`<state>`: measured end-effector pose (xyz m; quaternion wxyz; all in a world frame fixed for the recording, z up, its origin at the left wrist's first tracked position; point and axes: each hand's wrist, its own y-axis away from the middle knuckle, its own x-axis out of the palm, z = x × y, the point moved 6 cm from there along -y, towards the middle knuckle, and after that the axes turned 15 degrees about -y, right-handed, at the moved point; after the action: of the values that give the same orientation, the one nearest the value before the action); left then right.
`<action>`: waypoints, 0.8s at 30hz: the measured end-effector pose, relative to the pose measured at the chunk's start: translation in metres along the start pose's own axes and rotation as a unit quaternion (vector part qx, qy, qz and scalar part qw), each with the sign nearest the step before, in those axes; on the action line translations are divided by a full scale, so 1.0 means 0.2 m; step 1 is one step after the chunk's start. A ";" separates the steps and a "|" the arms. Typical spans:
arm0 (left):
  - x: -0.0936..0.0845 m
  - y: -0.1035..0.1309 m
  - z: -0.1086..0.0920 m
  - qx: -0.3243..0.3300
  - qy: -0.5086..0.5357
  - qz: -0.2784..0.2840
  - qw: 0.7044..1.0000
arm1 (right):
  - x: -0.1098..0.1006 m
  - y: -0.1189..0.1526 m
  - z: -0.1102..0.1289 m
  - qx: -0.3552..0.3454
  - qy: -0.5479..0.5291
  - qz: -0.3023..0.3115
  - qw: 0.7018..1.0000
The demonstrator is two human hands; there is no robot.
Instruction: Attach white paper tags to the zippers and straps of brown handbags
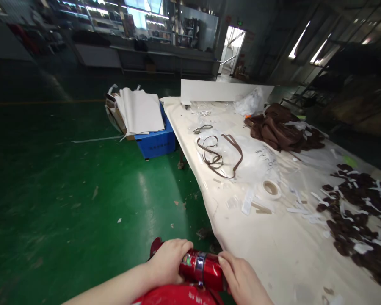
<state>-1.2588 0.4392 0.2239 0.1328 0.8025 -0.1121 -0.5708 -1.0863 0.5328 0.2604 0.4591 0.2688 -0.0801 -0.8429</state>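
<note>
A shiny red cylinder (pixel 200 267) with a silver band and a small coloured sticker lies sideways at the bottom of the head view, by the table's near edge. My left hand (pixel 169 259) is closed around its left part. My right hand (pixel 238 275) grips the right end, thumb along the top. A dark red rounded piece (pixel 155 245) shows behind my left hand; whether it joins the cylinder I cannot tell. Just below is a red surface (pixel 180 295) with white lettering, partly cut off by the frame. My palms hide both ends of the cylinder.
The cream-covered table (pixel 238 237) bears brown straps (pixel 238 152), a tape roll (pixel 271 189), a brown leather heap (pixel 279 127) and many dark brown pieces (pixel 352 228) with white strips. Left of it, a blue box (pixel 157 144) with white sheets (pixel 141 111) stands on the green floor (pixel 82 212).
</note>
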 end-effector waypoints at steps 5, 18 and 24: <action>-0.05 0.08 0.13 -0.011 0.001 -0.005 1.000 | 0.11 -0.07 0.05 -0.003 -0.014 0.036 0.999; -0.15 0.20 0.42 0.010 0.033 -0.033 0.999 | 0.26 -0.20 0.37 -0.031 0.103 0.077 0.991; -0.17 0.22 0.52 0.023 0.037 -0.041 0.998 | 0.32 -0.26 0.47 0.004 0.131 0.019 0.991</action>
<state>-1.3686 0.4002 0.2368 0.0949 0.8298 -0.0876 -0.5429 -1.2021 0.5005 0.2957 0.4804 0.3774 -0.0275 -0.7912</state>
